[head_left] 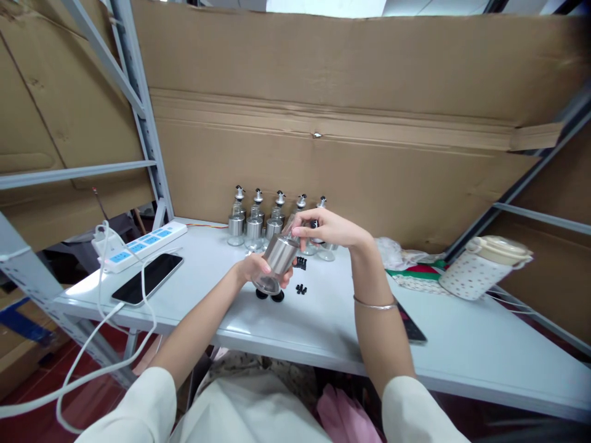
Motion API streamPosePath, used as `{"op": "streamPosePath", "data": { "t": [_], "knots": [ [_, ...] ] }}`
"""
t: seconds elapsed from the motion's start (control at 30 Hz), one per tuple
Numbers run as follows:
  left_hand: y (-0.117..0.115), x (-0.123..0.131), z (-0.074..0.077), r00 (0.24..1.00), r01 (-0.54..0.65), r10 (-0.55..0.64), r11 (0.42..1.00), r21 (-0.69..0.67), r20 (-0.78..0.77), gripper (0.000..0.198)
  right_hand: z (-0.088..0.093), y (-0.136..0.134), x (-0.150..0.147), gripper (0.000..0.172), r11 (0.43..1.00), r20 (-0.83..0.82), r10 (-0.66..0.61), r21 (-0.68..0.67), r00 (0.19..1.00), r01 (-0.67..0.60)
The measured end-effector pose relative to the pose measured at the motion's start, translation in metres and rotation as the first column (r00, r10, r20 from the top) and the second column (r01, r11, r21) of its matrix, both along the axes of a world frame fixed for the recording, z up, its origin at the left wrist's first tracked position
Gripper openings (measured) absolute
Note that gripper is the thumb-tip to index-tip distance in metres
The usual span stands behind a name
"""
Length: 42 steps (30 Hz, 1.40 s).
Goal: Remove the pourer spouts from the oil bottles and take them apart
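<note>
My left hand (255,269) is wrapped round a glass bottle with a steel sleeve (279,258), holding it tilted above the white table (323,320). My right hand (329,229) pinches at the bottle's neck, fingers closed on its top; what sits between the fingertips is too small to make out. Several small black caps (301,288) lie on the table just below and right of the bottle. Behind my hands stands a row of several like bottles with spouts (255,224).
A power strip (141,242) and a phone (148,277) on a white cable lie at the left. A second phone (410,329) sits under my right forearm. A spotted lidded container (480,269) and folded cloth (413,274) lie right. Cardboard (351,154) walls the back.
</note>
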State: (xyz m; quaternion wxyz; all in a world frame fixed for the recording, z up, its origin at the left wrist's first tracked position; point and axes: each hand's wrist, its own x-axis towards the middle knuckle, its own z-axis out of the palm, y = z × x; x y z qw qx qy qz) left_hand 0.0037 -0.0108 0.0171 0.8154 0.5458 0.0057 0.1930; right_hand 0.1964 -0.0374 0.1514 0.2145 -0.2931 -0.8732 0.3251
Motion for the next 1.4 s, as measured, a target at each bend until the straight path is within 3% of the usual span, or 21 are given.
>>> {"op": "streamPosePath", "data": {
  "t": [0.13,0.33,0.4,0.47,0.5,0.53,0.6,0.63,0.67,0.7,0.73,0.8,0.93,1.1,1.4],
  "knots": [
    [0.003,0.000,0.000,0.998,-0.064,0.064,0.998,-0.007,-0.003,0.059,-0.002,0.005,0.004,0.031,0.999,-0.034,-0.030,0.010,0.999,0.030],
    [0.004,0.001,0.002,0.955,-0.296,0.296,0.955,0.014,-0.005,0.051,-0.002,0.012,0.013,0.030,0.989,-0.059,-0.137,0.043,0.989,0.140],
    [0.008,0.001,0.004,0.912,-0.410,0.410,0.911,-0.038,-0.004,0.042,-0.001,0.011,0.019,0.029,0.973,-0.069,-0.208,0.091,0.976,0.213],
    [0.014,-0.001,0.005,0.806,-0.590,0.592,0.802,-0.091,-0.012,0.033,0.002,0.009,0.027,0.030,0.946,-0.069,-0.283,0.147,0.957,0.290],
    [0.019,-0.003,0.006,0.704,-0.708,0.710,0.700,-0.097,-0.021,0.030,0.004,0.008,0.032,0.030,0.927,-0.065,-0.327,0.173,0.943,0.333],
    [0.024,-0.007,0.005,0.548,-0.835,0.836,0.544,-0.082,-0.034,0.026,0.005,0.007,0.037,0.029,0.905,-0.060,-0.375,0.193,0.925,0.379],
    [0.034,-0.016,0.003,0.081,-0.996,0.996,0.082,0.038,-0.030,0.022,0.007,0.008,0.047,0.028,0.855,-0.032,-0.482,0.202,0.876,0.478],
    [0.039,-0.021,0.001,-0.164,-0.978,0.986,-0.163,0.132,0.000,0.021,0.007,0.009,0.052,0.026,0.829,-0.004,-0.535,0.192,0.845,0.526],
    [0.043,-0.027,-0.001,-0.355,-0.908,0.933,-0.357,0.220,0.051,0.022,0.006,0.012,0.057,0.023,0.803,0.033,-0.583,0.176,0.812,0.570],
    [0.046,-0.032,-0.004,-0.471,-0.831,0.877,-0.476,0.286,0.092,0.024,0.005,0.015,0.062,0.020,0.775,0.076,-0.628,0.158,0.775,0.612],
    [0.048,-0.036,-0.007,-0.537,-0.770,0.836,-0.541,0.340,0.113,0.027,0.003,0.019,0.066,0.016,0.744,0.117,-0.668,0.145,0.735,0.653],
    [0.052,-0.041,-0.014,-0.575,-0.702,0.810,-0.562,0.437,0.116,0.036,-0.003,0.028,0.075,0.012,0.674,0.174,-0.738,0.145,0.652,0.724],
    [0.057,-0.044,-0.026,-0.527,-0.704,0.850,-0.441,0.557,0.007,0.050,-0.015,0.045,0.090,0.012,0.609,0.209,-0.791,0.185,0.575,0.771],
    [0.063,-0.046,-0.033,-0.453,-0.741,0.888,-0.327,0.586,-0.076,0.055,-0.023,0.055,0.099,0.011,0.614,0.208,-0.787,0.170,0.581,0.770],
    [0.067,-0.047,-0.040,-0.389,-0.750,0.917,-0.258,0.609,-0.090,0.054,-0.031,0.064,0.095,0.010,0.653,0.227,-0.754,0.155,0.617,0.741]
  ]
}}
